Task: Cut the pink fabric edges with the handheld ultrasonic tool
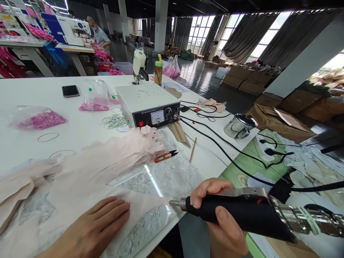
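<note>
My left hand [98,224] lies flat, fingers stretched out, on a pale pink fabric piece [134,202] over a marbled, glossy sheet [150,227]. My right hand [223,218] is wrapped around the black body of a handheld ultrasonic welder [242,211]. Its metal tip [174,203] points left and is at the narrow right end of the fabric; whether it presses down I cannot tell. Beyond my left hand, a heap of similar cut pieces [113,150] spreads over the table. Orange-handled thread snips [165,156] rest by the heap's right end.
The welder's control box [150,100] stands at mid-table, black cables [225,152] running right. Around it are rubber bands [115,121], bags of pink bits [43,118], a phone [70,91] and a lidded glass mug [240,126]. Another person [100,34] sits at a far sewing machine.
</note>
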A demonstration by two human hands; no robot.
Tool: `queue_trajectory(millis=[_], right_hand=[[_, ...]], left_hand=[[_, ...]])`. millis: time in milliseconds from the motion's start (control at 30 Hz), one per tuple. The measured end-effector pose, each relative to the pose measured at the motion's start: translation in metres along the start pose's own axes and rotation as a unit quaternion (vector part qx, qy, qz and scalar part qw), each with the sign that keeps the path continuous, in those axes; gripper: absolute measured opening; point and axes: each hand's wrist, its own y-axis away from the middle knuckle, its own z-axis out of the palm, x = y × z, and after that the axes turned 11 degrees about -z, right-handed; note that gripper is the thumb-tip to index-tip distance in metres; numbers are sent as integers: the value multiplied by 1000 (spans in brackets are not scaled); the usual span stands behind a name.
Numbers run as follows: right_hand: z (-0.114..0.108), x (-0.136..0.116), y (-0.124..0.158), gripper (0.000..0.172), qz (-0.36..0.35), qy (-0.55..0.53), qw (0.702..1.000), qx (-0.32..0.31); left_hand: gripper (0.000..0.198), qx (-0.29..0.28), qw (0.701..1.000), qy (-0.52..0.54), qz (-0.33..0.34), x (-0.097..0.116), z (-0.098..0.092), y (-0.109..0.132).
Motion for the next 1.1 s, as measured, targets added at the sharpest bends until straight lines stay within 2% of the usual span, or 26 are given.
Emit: queue_trajectory(millis=[300, 467, 667, 800, 1100], right_hand=[[2, 5, -12, 19, 6, -58, 998, -18], [-2, 2, -7, 18, 23, -60, 997, -40], [3, -5, -3, 18, 47, -46, 998, 4], [-3, -6, -1, 19, 52, -53, 997, -31], [-2, -12, -6, 19, 40, -35, 998, -25]], left_hand=[[35, 1, 997, -2, -75, 31, 0, -24], [32, 8, 994, 15, -112, 35, 7, -21], [34, 35, 986, 13, -162, 37, 20, -17], [39, 15, 988, -9, -155, 36, 22, -19], [40, 5, 987, -43, -156, 42, 15, -28]])
